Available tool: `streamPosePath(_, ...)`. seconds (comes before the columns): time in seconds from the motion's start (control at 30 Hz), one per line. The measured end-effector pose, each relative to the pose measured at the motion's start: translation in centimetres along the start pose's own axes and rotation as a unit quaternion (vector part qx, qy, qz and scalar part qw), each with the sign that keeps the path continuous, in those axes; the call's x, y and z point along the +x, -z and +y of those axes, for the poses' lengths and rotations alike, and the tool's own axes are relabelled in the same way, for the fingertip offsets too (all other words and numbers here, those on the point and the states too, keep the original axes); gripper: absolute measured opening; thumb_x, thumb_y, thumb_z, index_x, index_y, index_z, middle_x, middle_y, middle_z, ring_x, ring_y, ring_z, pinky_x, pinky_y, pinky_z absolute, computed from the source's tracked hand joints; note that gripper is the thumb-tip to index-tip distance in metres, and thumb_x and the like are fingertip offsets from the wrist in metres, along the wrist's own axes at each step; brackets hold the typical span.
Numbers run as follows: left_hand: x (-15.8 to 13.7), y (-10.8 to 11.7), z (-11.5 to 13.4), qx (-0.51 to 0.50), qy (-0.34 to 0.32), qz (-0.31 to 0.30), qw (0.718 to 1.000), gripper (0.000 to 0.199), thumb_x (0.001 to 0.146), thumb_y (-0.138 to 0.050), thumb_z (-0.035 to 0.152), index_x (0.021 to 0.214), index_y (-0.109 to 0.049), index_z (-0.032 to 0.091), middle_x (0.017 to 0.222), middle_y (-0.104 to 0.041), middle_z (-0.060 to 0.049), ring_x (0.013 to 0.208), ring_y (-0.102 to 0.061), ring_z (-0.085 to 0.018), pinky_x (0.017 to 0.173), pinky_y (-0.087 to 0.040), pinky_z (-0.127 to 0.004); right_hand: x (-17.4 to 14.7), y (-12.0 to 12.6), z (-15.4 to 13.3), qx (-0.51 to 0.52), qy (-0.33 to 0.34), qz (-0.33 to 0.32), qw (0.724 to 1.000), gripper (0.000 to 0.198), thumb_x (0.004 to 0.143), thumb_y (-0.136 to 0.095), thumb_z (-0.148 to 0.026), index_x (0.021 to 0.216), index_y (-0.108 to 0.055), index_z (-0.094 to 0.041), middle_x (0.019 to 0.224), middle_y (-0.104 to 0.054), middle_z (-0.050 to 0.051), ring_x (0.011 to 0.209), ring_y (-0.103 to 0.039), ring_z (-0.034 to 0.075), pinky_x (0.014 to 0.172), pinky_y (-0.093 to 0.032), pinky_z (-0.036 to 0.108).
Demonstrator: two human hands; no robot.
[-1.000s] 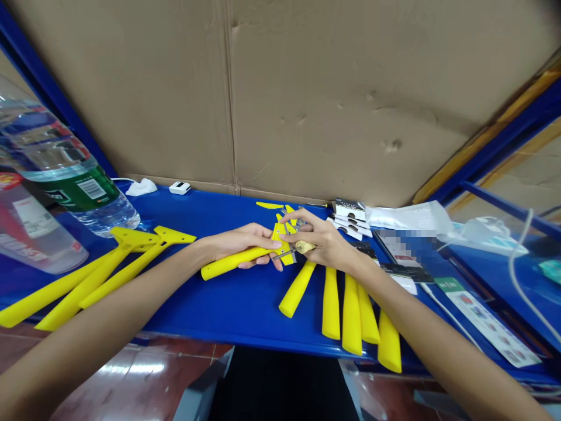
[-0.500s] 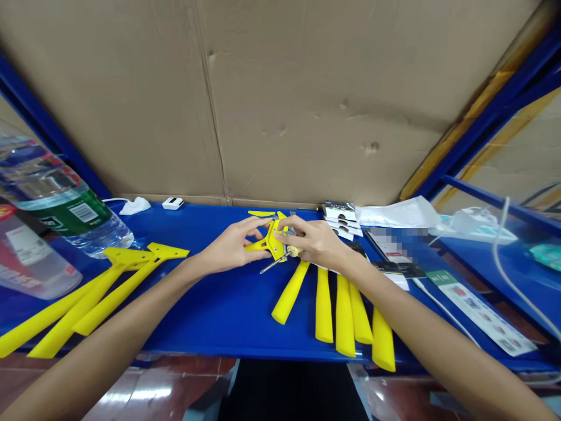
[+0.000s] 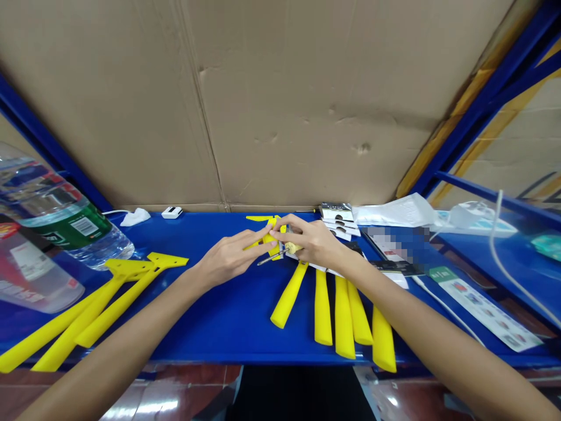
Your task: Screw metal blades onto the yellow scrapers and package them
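Note:
Both hands meet over the middle of the blue table. My left hand [image 3: 230, 254] grips a yellow plastic scraper head [image 3: 275, 252] between thumb and fingers, and its fingers cover much of it. Curled in my right hand [image 3: 313, 241] is a screwdriver [image 3: 272, 257], its pale handle in the palm and its metal shaft pointing left. The right thumb and forefinger also touch the top of the scraper head. Beyond the hands lies a flat yellow piece [image 3: 258, 218]. Several yellow handles [image 3: 323, 310] lie below my right hand, their far ends hidden.
Yellow scrapers [image 3: 118, 301] lie at left beside a large water bottle [image 3: 83, 228] and a plastic jug [image 3: 39, 269]. At right are small black-and-white packets [image 3: 338, 217], a white plastic bag [image 3: 394, 209], a printed card [image 3: 486, 310] and a white cable [image 3: 447, 313]. Cardboard [image 3: 280, 105] walls the back.
My left fingers have straightened and moved over the scraper head, covering more of it. The head has turned, and my right fingertips now meet the left ones. The view has shifted slightly.

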State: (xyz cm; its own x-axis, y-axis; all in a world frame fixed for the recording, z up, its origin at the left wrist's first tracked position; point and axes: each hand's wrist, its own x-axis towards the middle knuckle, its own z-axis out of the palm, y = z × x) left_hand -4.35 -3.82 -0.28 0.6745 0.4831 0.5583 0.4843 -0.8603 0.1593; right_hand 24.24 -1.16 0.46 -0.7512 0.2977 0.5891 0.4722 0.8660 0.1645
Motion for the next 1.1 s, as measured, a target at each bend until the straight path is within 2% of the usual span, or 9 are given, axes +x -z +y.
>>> streamPosePath(0.17, 0.0, -0.2, -0.3, 0.135, -0.121, 0.017, 0.983, 0.045, 0.104, -0.046, 0.006, 0.138, -0.071, 0.022, 0.154, -0.066, -0.017, 0.111, -0.072, -0.023, 0.085, -0.066, -0.036, -0.1, -0.3, 0.3, 0.008, 0.007, 0.024, 1.000, 0.062, 0.080, -0.055, 0.002, 0.136, -0.067, -0.022, 0.133, -0.069, 0.009, 0.071, -0.058, 0.012, 0.054, -0.032, 0.028)
streamPosePath(0.33, -0.2, -0.4, -0.5, 0.179, -0.108, -0.002, 0.978, 0.044, 0.105, -0.047, 0.007, 0.140, -0.070, 0.023, 0.162, -0.057, -0.017, 0.114, -0.071, -0.024, 0.080, -0.067, -0.034, -0.3, -0.4, 0.8, -0.001, -0.004, 0.009, 1.000, 0.060, 0.081, -0.058, 0.002, 0.134, -0.070, -0.023, 0.133, -0.074, 0.008, 0.076, -0.067, 0.014, 0.056, -0.037, 0.027)
streamPosePath(0.5, -0.2, -1.0, -1.0, 0.048, -0.051, 0.037, 0.997, 0.037, 0.105, -0.057, 0.015, 0.135, -0.076, 0.027, 0.155, -0.065, -0.014, 0.131, -0.070, -0.029, 0.104, -0.062, -0.048, -0.4, 0.0, 1.2, 0.087, -0.028, 0.016, 0.996, 0.044, 0.090, -0.061, -0.002, 0.123, -0.076, -0.027, 0.136, -0.077, 0.004, 0.095, -0.076, 0.017, 0.067, -0.049, 0.026)
streamPosePath(0.57, 0.1, -1.1, -0.7, -0.045, -0.019, 0.061, 0.997, 0.030, 0.103, -0.063, 0.018, 0.126, -0.080, 0.027, 0.143, -0.074, -0.013, 0.133, -0.070, -0.030, 0.114, -0.055, -0.052, -0.2, 0.4, 1.1, 0.140, -0.025, 0.037, 0.989, 0.036, 0.094, -0.062, -0.005, 0.118, -0.078, -0.026, 0.135, -0.077, 0.004, 0.100, -0.077, 0.018, 0.072, -0.054, 0.027)
streamPosePath(0.63, 0.5, -1.0, 0.0, -0.140, 0.028, 0.080, 0.986, 0.022, 0.100, -0.070, 0.021, 0.116, -0.084, 0.026, 0.124, -0.082, -0.011, 0.126, -0.074, -0.030, 0.112, -0.056, -0.048, 0.3, 1.1, 0.8, 0.212, -0.019, 0.061, 0.975, 0.027, 0.099, -0.062, -0.008, 0.113, -0.079, -0.024, 0.134, -0.077, 0.008, 0.106, -0.077, 0.019, 0.079, -0.057, 0.029)
streamPosePath(0.73, 1.2, -0.5, 1.4, -0.300, 0.133, 0.074, 0.942, 0.012, 0.094, -0.080, 0.026, 0.104, -0.083, 0.021, 0.110, -0.084, -0.011, 0.093, -0.080, -0.023, 0.081, -0.065, -0.033, 1.1, 2.2, 0.2, 0.318, -0.043, 0.092, 0.943, 0.013, 0.102, -0.069, -0.018, 0.105, -0.081, -0.020, 0.127, -0.077, 0.011, 0.108, -0.077, 0.020, 0.086, -0.059, 0.033)
streamPosePath(0.83, 1.7, 0.1, 2.6, -0.468, 0.213, 0.057, 0.856, 0.019, 0.088, -0.087, 0.027, 0.088, -0.073, 0.016, 0.095, -0.082, -0.010, 0.057, -0.069, -0.013, 0.051, -0.054, -0.023, 1.8, 3.2, -0.5, 0.388, -0.112, 0.097, 0.910, 0.009, 0.099, -0.076, -0.027, 0.097, -0.082, -0.021, 0.113, -0.077, 0.009, 0.099, -0.075, 0.020, 0.083, -0.058, 0.033)
streamPosePath(0.97, 2.0, 0.2, 3.2, -0.604, 0.257, 0.017, 0.754, 0.027, 0.089, -0.086, 0.025, 0.091, -0.060, 0.018, 0.079, -0.076, -0.005, 0.047, -0.063, -0.011, 0.044, -0.048, -0.020, 2.3, 4.1, -1.2, 0.422, -0.207, 0.060, 0.880, 0.016, 0.094, -0.082, -0.035, 0.086, -0.081, -0.020, 0.090, -0.073, 0.003, 0.079, -0.067, 0.015, 0.069, -0.052, 0.030)
streamPosePath(1.1, 1.9, -0.6, 3.0, -0.663, 0.277, 0.004, 0.695, 0.032, 0.088, -0.087, 0.025, 0.110, -0.065, 0.018, 0.078, -0.075, -0.005, 0.047, -0.059, -0.010, 0.041, -0.044, -0.017, 2.2, 3.9, -0.9, 0.473, -0.308, 0.002, 0.825, 0.026, 0.083, -0.091, -0.043, 0.083, -0.082, -0.019, 0.078, -0.064, -0.001, 0.054, -0.052, 0.008, 0.044, -0.037, 0.024)
